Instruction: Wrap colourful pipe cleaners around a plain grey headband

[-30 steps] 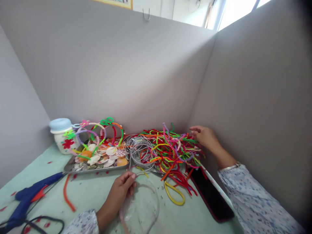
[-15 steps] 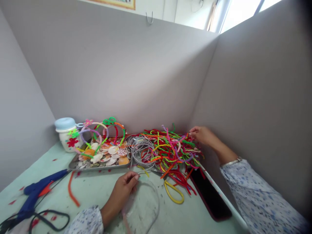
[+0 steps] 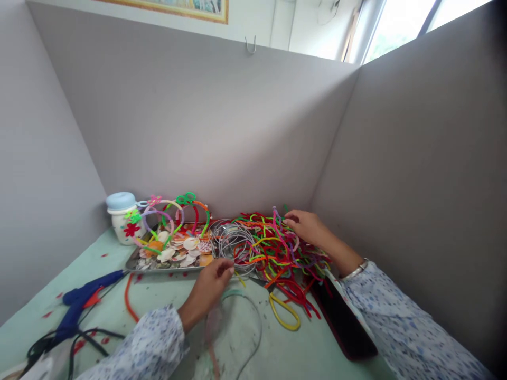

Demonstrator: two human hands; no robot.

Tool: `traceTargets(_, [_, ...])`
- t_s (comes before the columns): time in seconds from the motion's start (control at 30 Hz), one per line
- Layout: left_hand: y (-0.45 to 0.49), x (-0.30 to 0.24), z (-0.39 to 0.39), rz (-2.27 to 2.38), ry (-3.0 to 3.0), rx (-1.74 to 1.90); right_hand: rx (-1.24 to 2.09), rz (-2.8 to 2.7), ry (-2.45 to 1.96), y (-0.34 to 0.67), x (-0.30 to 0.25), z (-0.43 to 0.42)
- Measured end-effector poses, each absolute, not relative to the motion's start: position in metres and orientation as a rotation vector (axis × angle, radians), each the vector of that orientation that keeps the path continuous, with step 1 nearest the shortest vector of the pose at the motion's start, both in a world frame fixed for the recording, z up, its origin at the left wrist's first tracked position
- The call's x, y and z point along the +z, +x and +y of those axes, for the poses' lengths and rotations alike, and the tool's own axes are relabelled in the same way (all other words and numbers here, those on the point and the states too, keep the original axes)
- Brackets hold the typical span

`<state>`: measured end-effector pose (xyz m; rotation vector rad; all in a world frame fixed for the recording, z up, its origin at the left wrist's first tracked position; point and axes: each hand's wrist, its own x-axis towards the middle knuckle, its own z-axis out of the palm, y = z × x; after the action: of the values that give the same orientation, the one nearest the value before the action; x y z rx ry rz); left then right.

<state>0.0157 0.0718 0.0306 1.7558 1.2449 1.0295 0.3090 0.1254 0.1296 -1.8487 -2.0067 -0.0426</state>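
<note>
My left hand (image 3: 210, 285) hovers over the front of the table, its fingers loosely curled, with nothing visible between thumb and forefinger. Just below it lies a thin grey headband hoop (image 3: 259, 327), with a pinkish pipe cleaner (image 3: 214, 359) along its left side. My right hand (image 3: 307, 227) reaches into the back right of a heap of coloured pipe cleaners (image 3: 269, 237), fingers bent and slightly apart. Its fingertips are beside a purple and pink pipe cleaner that sticks up; I see no firm hold. A bundle of grey wire hoops (image 3: 233, 248) rests left of the heap.
A metal tray (image 3: 166, 272) holds shell-like discs and finished pipe-cleaner headbands (image 3: 194, 216). Behind it stands a white jar with a blue lid (image 3: 121, 203). A blue glue gun (image 3: 75, 306) with its cord, yellow-handled scissors (image 3: 285, 316) and a black phone (image 3: 344, 322) lie around. Grey partitions enclose the table.
My right hand has moved left, further over the pipe-cleaner heap. My left hand has lifted off the grey hoop, which stays on the table. The view has shifted slightly.
</note>
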Motion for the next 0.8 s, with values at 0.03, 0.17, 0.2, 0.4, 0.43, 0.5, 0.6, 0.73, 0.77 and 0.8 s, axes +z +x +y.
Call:
traceTargets(0.03, [0.02,0.038,0.079,1.249,1.783,1.046,-0.032,-2.025,-1.858,0.305,0.126,0.126])
traceTargets(0.17, [0.037,0.062,0.117,1.299,1.888,1.08,0.041,-2.09,-1.892,0.303,0.11,0.124])
traceTargets(0.2, [0.041,0.066,0.128,1.32,1.89,1.086,0.062,-2.108,-1.886,0.303,0.106,0.121])
traceTargets(0.4, [0.055,0.08,0.178,1.425,1.95,1.045,0.129,-2.196,-1.764,0.304,0.088,0.101])
traceTargets(0.43, [0.057,0.081,0.183,1.427,1.974,1.036,0.129,-2.199,-1.752,0.303,0.085,0.099])
traceTargets(0.5, [0.062,0.08,0.188,1.415,2.029,1.01,0.12,-2.201,-1.721,0.302,0.08,0.093])
traceTargets(0.6, [0.069,0.076,0.19,1.394,2.11,0.932,0.084,-2.201,-1.646,0.301,0.072,0.085])
traceTargets(0.73, [0.071,0.072,0.186,1.387,2.228,0.879,0.07,-2.213,-1.618,0.297,0.065,0.072])
traceTargets(0.77, [0.07,0.072,0.185,1.395,2.257,0.877,0.065,-2.212,-1.618,0.295,0.064,0.068])
traceTargets(0.8, [0.069,0.073,0.185,1.407,2.284,0.874,0.056,-2.216,-1.614,0.293,0.062,0.065])
